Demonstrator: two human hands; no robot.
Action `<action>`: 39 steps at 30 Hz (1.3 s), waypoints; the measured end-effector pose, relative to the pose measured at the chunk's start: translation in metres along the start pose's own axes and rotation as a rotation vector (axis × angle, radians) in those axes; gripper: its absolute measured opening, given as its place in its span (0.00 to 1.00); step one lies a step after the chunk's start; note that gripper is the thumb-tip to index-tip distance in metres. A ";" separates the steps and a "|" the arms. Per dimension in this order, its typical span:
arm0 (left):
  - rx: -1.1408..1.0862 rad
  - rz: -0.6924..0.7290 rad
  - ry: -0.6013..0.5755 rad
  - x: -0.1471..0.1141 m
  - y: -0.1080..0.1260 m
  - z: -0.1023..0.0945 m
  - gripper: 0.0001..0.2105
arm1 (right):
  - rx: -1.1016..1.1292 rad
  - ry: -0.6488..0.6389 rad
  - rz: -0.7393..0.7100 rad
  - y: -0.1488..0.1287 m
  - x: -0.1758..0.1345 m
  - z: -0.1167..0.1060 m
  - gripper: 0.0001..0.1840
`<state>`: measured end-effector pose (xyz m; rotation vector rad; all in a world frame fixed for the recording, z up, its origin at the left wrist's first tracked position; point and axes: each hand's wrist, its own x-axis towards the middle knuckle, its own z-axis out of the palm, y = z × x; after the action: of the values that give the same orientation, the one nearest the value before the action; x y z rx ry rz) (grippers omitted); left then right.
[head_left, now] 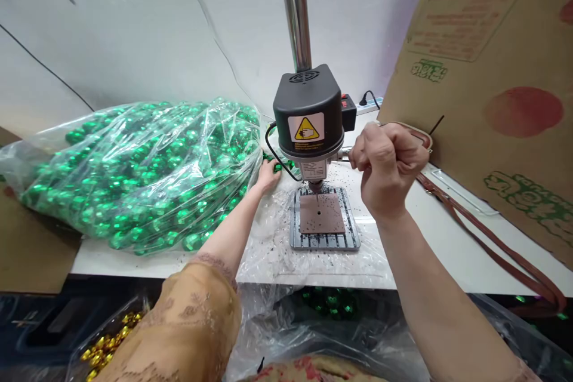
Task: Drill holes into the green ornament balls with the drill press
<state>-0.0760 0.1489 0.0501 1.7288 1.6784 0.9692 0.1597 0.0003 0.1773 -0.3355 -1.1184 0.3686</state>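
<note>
Gold pieces (107, 343): nearest, in a tray low and left of both hands.
Right hand (388, 164): fist closed on the drill press's feed lever (347, 156), just right of the motor head (308, 113).
Drilling pad (322, 213): bare, below and left of that fist, under the bit.
Left hand (267, 176): reaching left of the pad, fingers on green beads (280, 165) at the bag (134, 173) mouth; whether it pinches one, I cannot tell.
Risk: pulling the lever while fingers place a bead could catch them; a loosely held bead might spin away.
</note>
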 end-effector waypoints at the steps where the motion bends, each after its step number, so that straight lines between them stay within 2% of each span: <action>1: -0.042 -0.019 -0.011 -0.004 -0.002 -0.001 0.10 | 0.004 0.000 -0.003 0.000 0.000 0.000 0.25; 6: -0.281 -0.140 -0.100 -0.044 -0.008 -0.017 0.18 | 0.003 0.030 -0.032 0.000 0.000 0.002 0.25; 10: -0.762 -0.230 -0.234 -0.089 -0.001 -0.032 0.24 | -0.007 0.060 -0.061 0.001 -0.001 0.003 0.24; 12: -0.876 -0.227 -0.289 -0.110 0.005 -0.034 0.26 | -0.012 0.060 -0.064 0.002 -0.001 0.002 0.24; 14: -0.846 -0.191 -0.318 -0.127 0.011 -0.028 0.28 | -0.029 0.052 -0.065 0.002 -0.001 0.002 0.24; 17: -0.709 -0.088 -0.294 -0.142 0.016 -0.008 0.30 | -0.048 0.062 -0.074 0.004 -0.001 0.002 0.25; 20: -0.635 0.010 -0.275 -0.145 0.019 0.014 0.28 | -0.003 0.086 -0.054 0.004 -0.002 0.002 0.24; 23: -0.601 0.026 -0.281 -0.143 0.018 0.029 0.28 | 0.030 0.072 -0.043 0.003 -0.002 0.002 0.24; 26: -0.580 0.038 -0.263 -0.139 0.015 0.037 0.28 | 0.010 0.053 -0.055 0.001 -0.001 0.003 0.25; 31: -0.590 0.023 -0.144 -0.137 0.011 0.047 0.27 | -0.034 0.056 -0.010 -0.002 -0.002 0.004 0.28; 39: -0.567 0.055 -0.127 -0.144 0.017 0.058 0.29 | -0.087 0.051 -0.017 -0.003 -0.003 0.003 0.27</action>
<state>-0.0151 0.0106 0.0108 1.4194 1.1331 1.1913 0.1556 -0.0033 0.1771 -0.4100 -1.0889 0.2957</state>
